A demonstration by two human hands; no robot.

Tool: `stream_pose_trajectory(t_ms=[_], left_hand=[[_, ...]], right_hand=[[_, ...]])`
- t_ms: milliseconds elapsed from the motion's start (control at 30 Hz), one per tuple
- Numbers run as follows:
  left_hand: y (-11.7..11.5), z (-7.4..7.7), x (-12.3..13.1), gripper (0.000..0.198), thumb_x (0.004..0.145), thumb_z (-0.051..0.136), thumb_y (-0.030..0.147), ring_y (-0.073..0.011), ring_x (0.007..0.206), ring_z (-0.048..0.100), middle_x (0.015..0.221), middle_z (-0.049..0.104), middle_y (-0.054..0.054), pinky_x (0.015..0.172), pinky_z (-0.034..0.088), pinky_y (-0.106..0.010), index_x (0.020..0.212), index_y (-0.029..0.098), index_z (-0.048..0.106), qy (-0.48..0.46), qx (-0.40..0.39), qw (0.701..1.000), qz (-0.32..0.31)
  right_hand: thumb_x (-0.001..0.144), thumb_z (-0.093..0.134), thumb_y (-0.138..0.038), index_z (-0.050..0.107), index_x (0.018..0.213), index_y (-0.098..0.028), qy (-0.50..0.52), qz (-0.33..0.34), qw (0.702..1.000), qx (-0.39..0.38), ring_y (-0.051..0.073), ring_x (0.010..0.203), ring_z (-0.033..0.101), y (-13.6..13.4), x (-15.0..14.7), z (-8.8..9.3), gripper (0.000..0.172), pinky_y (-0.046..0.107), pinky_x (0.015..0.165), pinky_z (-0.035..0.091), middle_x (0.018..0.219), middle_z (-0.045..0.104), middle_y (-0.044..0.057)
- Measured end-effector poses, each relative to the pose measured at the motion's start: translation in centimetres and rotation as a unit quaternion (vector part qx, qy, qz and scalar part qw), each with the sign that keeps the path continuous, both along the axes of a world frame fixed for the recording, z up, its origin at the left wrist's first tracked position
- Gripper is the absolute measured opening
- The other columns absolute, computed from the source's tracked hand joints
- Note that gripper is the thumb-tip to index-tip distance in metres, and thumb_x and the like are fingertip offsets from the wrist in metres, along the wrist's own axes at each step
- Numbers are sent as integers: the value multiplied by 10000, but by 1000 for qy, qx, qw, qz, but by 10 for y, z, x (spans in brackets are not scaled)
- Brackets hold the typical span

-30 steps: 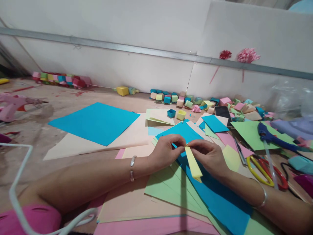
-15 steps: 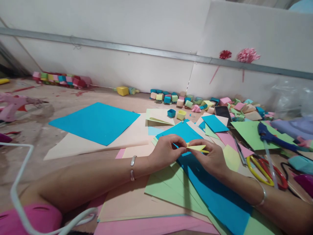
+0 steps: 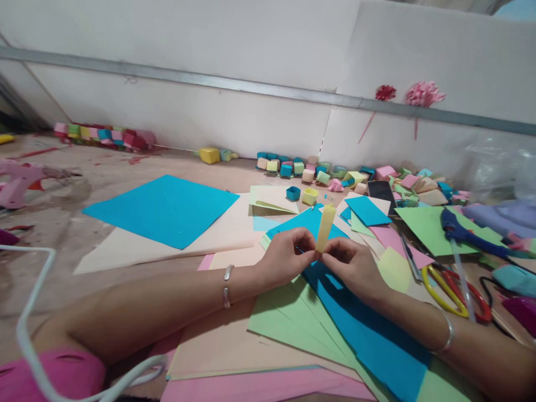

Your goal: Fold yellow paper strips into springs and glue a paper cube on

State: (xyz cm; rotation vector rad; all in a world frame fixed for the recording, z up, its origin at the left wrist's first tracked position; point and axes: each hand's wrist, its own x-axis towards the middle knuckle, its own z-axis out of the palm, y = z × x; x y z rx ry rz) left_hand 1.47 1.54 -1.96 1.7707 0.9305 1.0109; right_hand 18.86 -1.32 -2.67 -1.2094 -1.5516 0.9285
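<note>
A narrow yellow paper strip (image 3: pixel 325 228) stands nearly upright between my two hands. Its lower end is pinched by the fingertips of my left hand (image 3: pixel 288 254) and my right hand (image 3: pixel 354 265), which meet there. Both hands are closed, thumbs against fingers, over a long blue paper sheet (image 3: pixel 360 318). Light green sheets (image 3: pixel 288 324) and a peach sheet (image 3: pixel 221 340) lie beneath them. Just beyond the fingers are a small blue open paper box (image 3: pixel 293 193) and a yellow one (image 3: pixel 310 196).
Scissors (image 3: pixel 444 290), a pen (image 3: pixel 411 258) and a blue glue gun (image 3: pixel 469 233) lie at right. Paper cubes (image 3: pixel 310 170) line the wall beside a phone (image 3: pixel 382 195). At left are a blue sheet (image 3: pixel 167 212), a pink glue gun (image 3: pixel 20 181) and a white cable (image 3: pixel 29 312).
The yellow paper has turned from lying pointed toward the right hand to standing upright between the fingertips. The hands have shifted only slightly.
</note>
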Motion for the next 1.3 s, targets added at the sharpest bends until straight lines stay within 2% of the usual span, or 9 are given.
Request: stream_pose_trajectory(t_ms=[167, 400, 600, 767, 900, 1067, 1200, 1300], left_hand=[[3, -2, 0, 144, 731, 695, 221, -113, 637, 587, 709, 616, 20, 598, 493, -229, 803, 164, 585, -28, 0, 1000, -12], [-2, 4, -4, 36, 785, 658, 159, -128, 725, 585, 762, 643, -8, 625, 476, -223, 820, 168, 655, 34, 133, 991, -6], [-5, 7, -6, 34, 796, 650, 130, -119, 691, 540, 765, 625, -17, 594, 436, -220, 799, 150, 623, 38, 231, 972, -15], [-5, 7, -6, 35, 812, 654, 156, -114, 669, 531, 752, 621, -9, 586, 427, -216, 809, 156, 620, 47, 231, 972, -12], [-5, 7, -6, 22, 823, 656, 180, -123, 680, 536, 758, 623, -14, 607, 435, -231, 830, 164, 642, 62, 226, 972, -19], [-3, 7, -7, 17, 841, 634, 177, -129, 707, 547, 786, 624, -23, 618, 453, -238, 847, 172, 649, 69, 229, 971, -23], [-1, 6, -7, 64, 862, 594, 173, -137, 751, 554, 828, 611, -39, 615, 468, -231, 875, 174, 657, 67, 220, 973, -23], [-2, 7, -6, 69, 859, 580, 142, -129, 748, 555, 841, 613, -39, 621, 468, -225, 850, 168, 643, 62, 226, 972, -22]], right_hand=[[769, 686, -287, 633, 785, -174, 10, 5, 1000, 8, 151, 646, 600, 1, 1, -2, 126, 261, 596, 470, 729, 671, 22], [769, 682, -198, 676, 811, -206, 26, 18, 995, 98, 162, 763, 649, 1, 3, -5, 43, 273, 719, 528, 831, 703, 24], [744, 732, -214, 681, 847, -221, 93, 62, 990, 91, 164, 801, 663, 2, 4, -5, 114, 279, 759, 537, 874, 711, 18], [752, 728, -253, 677, 784, -191, 36, 11, 998, 50, 144, 706, 634, 1, 3, -1, 86, 237, 632, 509, 782, 694, 23], [723, 765, -303, 626, 798, -197, 114, 30, 993, 8, 121, 643, 605, 1, 2, 1, 190, 221, 580, 489, 748, 648, -10], [693, 795, -342, 673, 852, -182, 101, 51, 993, -33, 138, 677, 613, 1, 2, 1, 256, 233, 601, 496, 774, 676, 17], [694, 786, -385, 718, 860, -183, 118, 25, 991, -51, 166, 693, 642, 0, 1, 2, 270, 266, 635, 521, 756, 712, 30], [720, 757, -399, 743, 809, -186, 85, 4, 996, -30, 188, 707, 665, -2, 1, 3, 232, 289, 659, 539, 764, 732, 41]])
